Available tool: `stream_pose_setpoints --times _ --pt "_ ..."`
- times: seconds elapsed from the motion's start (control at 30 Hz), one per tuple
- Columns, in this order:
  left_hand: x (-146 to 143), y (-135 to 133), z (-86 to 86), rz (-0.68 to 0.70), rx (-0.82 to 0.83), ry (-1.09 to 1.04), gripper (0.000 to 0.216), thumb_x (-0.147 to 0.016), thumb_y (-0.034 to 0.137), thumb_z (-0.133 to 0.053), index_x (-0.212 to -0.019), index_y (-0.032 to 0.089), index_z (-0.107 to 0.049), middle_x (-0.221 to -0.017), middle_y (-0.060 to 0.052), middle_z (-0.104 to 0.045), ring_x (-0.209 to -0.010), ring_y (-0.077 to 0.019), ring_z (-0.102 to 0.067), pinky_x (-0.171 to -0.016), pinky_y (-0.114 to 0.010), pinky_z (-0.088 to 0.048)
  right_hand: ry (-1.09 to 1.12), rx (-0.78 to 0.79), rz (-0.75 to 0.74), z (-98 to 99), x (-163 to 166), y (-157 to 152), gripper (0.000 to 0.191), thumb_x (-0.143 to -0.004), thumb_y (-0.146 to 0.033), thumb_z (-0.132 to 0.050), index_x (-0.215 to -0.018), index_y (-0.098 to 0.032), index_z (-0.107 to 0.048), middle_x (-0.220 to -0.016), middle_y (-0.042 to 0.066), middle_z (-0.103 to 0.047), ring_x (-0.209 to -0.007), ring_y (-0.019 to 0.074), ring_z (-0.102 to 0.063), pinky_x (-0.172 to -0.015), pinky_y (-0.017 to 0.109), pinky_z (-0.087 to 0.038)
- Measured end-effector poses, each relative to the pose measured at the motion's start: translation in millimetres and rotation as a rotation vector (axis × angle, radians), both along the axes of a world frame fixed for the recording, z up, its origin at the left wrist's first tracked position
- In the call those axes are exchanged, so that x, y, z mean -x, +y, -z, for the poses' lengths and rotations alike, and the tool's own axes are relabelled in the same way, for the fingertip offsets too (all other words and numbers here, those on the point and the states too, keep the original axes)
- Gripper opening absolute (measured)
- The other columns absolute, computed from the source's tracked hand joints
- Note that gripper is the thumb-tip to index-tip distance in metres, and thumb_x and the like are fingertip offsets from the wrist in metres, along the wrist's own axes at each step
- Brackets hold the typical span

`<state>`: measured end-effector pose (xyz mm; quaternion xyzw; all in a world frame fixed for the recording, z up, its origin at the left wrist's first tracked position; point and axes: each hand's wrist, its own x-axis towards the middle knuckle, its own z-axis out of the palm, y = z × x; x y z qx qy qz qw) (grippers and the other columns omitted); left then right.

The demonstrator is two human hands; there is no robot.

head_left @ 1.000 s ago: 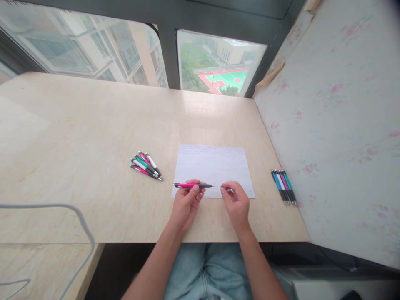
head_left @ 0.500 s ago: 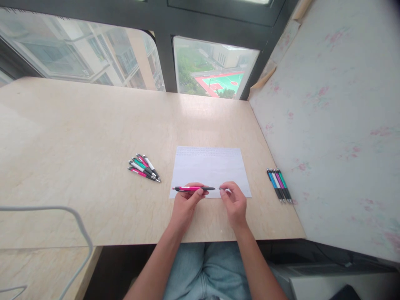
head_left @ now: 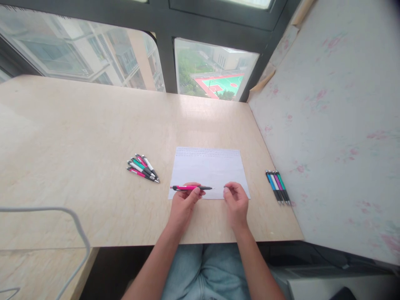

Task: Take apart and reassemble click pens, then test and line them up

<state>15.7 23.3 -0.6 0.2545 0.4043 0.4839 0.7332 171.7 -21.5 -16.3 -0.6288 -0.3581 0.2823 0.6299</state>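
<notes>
In the head view, my left hand is closed around a pink and black ballpoint pen, held level over the lower part of a white paper sheet. The pen points right, and a thin refill end shows past its black grip. My right hand is pinched a short way to the right of that end, apart from it. A small greyish piece, seemingly the pen's tip, shows between thumb and fingers, mostly hidden. Rows of small writing run along the sheet's top.
Left of the paper lies a fanned pile of several pens in pink, white and green. On the right, by the wallpapered wall, several pens lie side by side. A grey cable loops at the lower left of the table.
My hands have moved apart: the right one slightly right with the small piece, the left one slightly left with the pen. The gap at the refill end is wider.
</notes>
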Motion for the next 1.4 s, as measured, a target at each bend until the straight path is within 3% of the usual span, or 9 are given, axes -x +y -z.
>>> stream_pose_setpoints --times 0.23,0.4,0.6,0.87,1.0,1.17,1.3,1.4 --pt "1 1 0.8 -0.011 0.034 -0.067 0.022 -0.075 0.025 -0.079 -0.093 0.015 -0.072 -0.079 -0.004 -0.072 -0.073 -0.0125 -0.066 -0.074 -0.024 -0.049 -0.15 0.106 0.051 -1.8 -35 -4 0.021 -0.083 -0.038 -0.065 -0.089 -0.017 -0.065 -0.081 0.005 -0.066 -0.075 0.018 -0.061 -0.067 0.031 -0.052" --pt "1 1 1.3 -0.007 0.039 -0.068 0.02 -0.076 0.025 -0.079 -0.092 0.015 -0.071 -0.079 -0.003 -0.072 -0.073 -0.0125 -0.066 -0.075 -0.024 -0.048 -0.454 0.255 0.008 -1.3 -57 -3 0.022 -0.085 -0.038 -0.061 -0.086 -0.018 -0.068 -0.081 0.007 -0.068 -0.07 0.0194 -0.061 -0.061 0.031 -0.049" --pt "0 1 1.2 -0.008 0.033 -0.077 0.019 -0.077 0.025 -0.078 -0.092 0.015 -0.072 -0.078 -0.003 -0.071 -0.073 -0.0123 -0.066 -0.075 -0.024 -0.048 -0.7 0.228 -0.172 -10.3 -33 34 0.019 -0.086 -0.031 -0.053 -0.086 -0.019 -0.068 -0.08 0.006 -0.068 -0.063 0.017 -0.056 -0.063 0.031 -0.045" --pt "0 0 1.8 -0.026 0.022 -0.077 0.022 -0.076 0.027 -0.079 -0.093 0.015 -0.072 -0.079 -0.004 -0.072 -0.073 -0.0127 -0.066 -0.075 -0.025 -0.049 -0.896 0.281 -0.141 -18.7 -2 94 0.02 -0.089 -0.034 -0.052 -0.087 -0.02 -0.067 -0.08 0.008 -0.066 -0.071 0.0194 -0.056 -0.059 0.03 -0.037" --pt "-1 0 3.0 -0.028 0.017 -0.072 0.023 -0.075 0.029 -0.079 -0.092 0.015 -0.072 -0.079 -0.004 -0.071 -0.074 -0.0132 -0.066 -0.076 -0.026 -0.05 -0.957 0.353 -0.136 -10.8 0 102 0.02 -0.09 -0.035 -0.053 -0.09 -0.021 -0.066 -0.083 0.009 -0.065 -0.071 0.0201 -0.055 -0.056 0.03 -0.032" --pt "-2 0 1.6 -0.017 0.009 0.01 0.026 -0.072 0.032 -0.081 -0.091 0.015 -0.072 -0.077 -0.004 -0.071 -0.073 -0.0146 -0.066 -0.075 -0.027 -0.049 -0.967 0.378 -0.169 -4.6 -2 102 0.016 -0.089 -0.032 -0.054 -0.091 -0.021 -0.066 -0.088 0.008 -0.067 -0.075 0.0203 -0.058 -0.058 0.03 -0.036" --pt "-2 -1 0.8 -0.012 0.007 0.048 0.028 -0.072 0.033 -0.081 -0.091 0.015 -0.072 -0.077 -0.005 -0.072 -0.074 -0.0158 -0.066 -0.076 -0.028 -0.048 -0.88 0.318 -0.189 -2.9 -9 97 0.018 -0.086 -0.027 -0.055 -0.098 -0.019 -0.066 -0.086 0.006 -0.068 -0.081 0.0209 -0.061 -0.066 0.03 -0.042" --pt "-2 -1 1.4 -0.006 -0.007 0.033 0.026 -0.074 0.032 -0.079 -0.092 0.015 -0.072 -0.077 -0.005 -0.072 -0.075 -0.0155 -0.066 -0.077 -0.028 -0.048 -0.793 0.232 -0.147 -1.8 -17 82 0.022 -0.086 -0.028 -0.054 -0.1 -0.018 -0.067 -0.084 0.005 -0.068 -0.073 0.0189 -0.059 -0.07 0.032 -0.045"
